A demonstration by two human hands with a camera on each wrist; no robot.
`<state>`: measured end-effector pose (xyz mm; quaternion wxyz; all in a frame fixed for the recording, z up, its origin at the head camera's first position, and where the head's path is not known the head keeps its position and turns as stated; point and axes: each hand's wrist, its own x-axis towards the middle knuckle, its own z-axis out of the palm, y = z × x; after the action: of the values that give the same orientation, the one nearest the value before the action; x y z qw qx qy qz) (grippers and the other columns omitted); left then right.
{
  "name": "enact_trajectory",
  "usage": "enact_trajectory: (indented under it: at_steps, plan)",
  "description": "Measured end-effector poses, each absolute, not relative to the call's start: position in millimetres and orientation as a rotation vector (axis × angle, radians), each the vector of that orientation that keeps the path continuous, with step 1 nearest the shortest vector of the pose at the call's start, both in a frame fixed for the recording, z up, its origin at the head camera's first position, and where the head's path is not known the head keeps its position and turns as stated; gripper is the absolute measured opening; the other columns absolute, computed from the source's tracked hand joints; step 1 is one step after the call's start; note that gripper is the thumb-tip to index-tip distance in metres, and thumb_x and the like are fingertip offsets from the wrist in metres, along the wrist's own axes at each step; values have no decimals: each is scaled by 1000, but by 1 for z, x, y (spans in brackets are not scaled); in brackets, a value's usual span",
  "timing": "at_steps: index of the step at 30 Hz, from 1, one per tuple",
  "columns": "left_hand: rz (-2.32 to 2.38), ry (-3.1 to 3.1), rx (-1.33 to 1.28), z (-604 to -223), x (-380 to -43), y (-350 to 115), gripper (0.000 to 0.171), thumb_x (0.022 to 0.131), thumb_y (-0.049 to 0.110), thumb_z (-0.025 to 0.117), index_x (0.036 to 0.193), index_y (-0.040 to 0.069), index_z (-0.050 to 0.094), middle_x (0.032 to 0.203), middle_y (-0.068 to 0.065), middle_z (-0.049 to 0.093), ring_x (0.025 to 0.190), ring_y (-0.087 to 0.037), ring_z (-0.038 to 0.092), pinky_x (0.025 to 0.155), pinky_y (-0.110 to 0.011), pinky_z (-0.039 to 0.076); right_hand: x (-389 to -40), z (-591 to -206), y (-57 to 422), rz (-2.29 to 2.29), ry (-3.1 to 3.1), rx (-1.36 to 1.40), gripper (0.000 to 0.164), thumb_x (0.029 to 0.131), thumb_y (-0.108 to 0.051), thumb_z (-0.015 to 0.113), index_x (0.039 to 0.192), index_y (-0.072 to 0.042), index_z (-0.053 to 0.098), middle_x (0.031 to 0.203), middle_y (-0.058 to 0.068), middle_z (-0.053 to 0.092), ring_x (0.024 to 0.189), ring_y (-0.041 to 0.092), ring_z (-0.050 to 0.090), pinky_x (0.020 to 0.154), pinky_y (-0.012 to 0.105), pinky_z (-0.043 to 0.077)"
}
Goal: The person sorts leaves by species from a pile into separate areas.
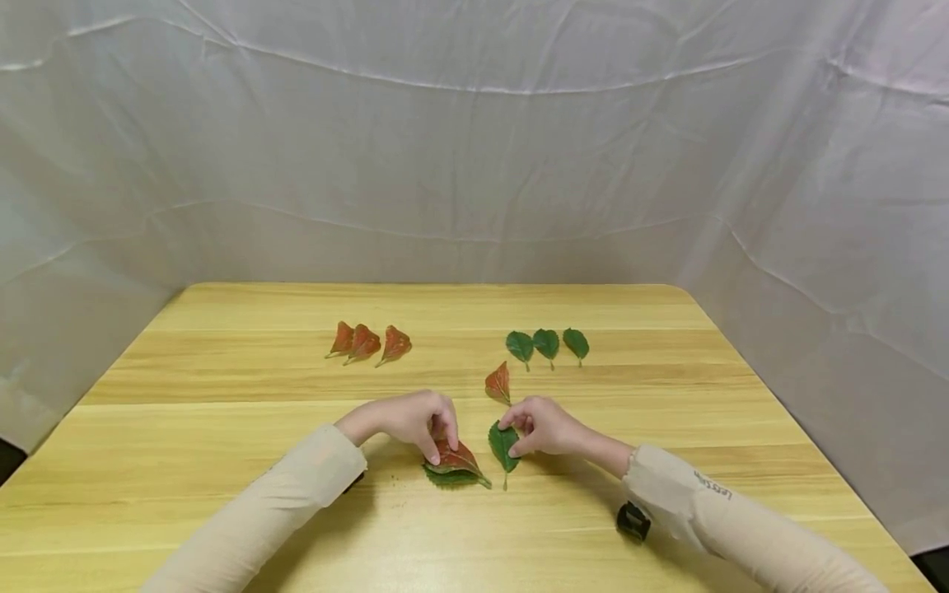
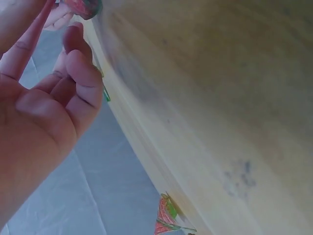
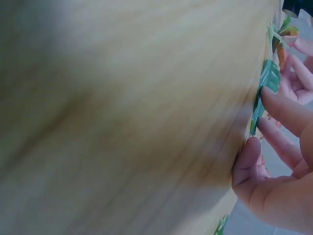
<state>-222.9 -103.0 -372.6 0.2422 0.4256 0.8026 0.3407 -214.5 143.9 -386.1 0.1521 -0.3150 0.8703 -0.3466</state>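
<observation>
My left hand (image 1: 423,420) pinches a red leaf (image 1: 458,459) between thumb and fingers at its left part. Under that red leaf a green leaf (image 1: 448,477) sticks out along the near side, their stems pointing right. Just to the right, my right hand (image 1: 547,427) has thumb and forefinger on the edges of another green leaf (image 1: 502,442), whose stem points toward me. The right wrist view shows this green leaf (image 3: 270,76) between the thumb and a finger, close to the tabletop. A single red leaf (image 1: 498,383) lies just beyond the right hand.
Three red leaves (image 1: 363,343) lie at the back left of the wooden table (image 1: 222,371), two overlapping. Three green leaves (image 1: 546,343) lie in a row at the back right. A pale cloth (image 1: 445,165) hangs behind the table and along its sides.
</observation>
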Motion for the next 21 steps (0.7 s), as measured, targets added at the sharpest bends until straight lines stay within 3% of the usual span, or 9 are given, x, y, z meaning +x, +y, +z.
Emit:
enact_trajectory:
  at_steps: [5, 10, 21]
  plan:
    - [909, 2205, 1181, -370, -224, -103, 15, 64, 1, 77, 72, 6, 65, 85, 7, 57, 80, -9, 48, 73, -29, 43, -215, -385, 144, -990, 2490, -901, 28, 67, 1, 75, 93, 3, 65, 65, 3, 45, 53, 8, 36, 49, 19, 34]
    - [901, 2178, 1129, -369, -224, -103, 20, 64, 0, 77, 68, 7, 59, 75, 6, 57, 69, -13, 46, 65, -24, 41, -216, -385, 143, -980, 2490, -899, 29, 67, 1, 75, 94, 3, 65, 64, 1, 44, 53, 8, 35, 49, 19, 32]
    - [896, 2133, 1073, -373, -222, -105, 28, 65, -5, 75, 64, 7, 49, 62, 6, 45, 56, -4, 37, 55, -18, 36, -215, -384, 144, -1000, 2467, -893, 28, 68, 2, 74, 94, 4, 65, 65, 3, 44, 52, 9, 33, 49, 19, 32]
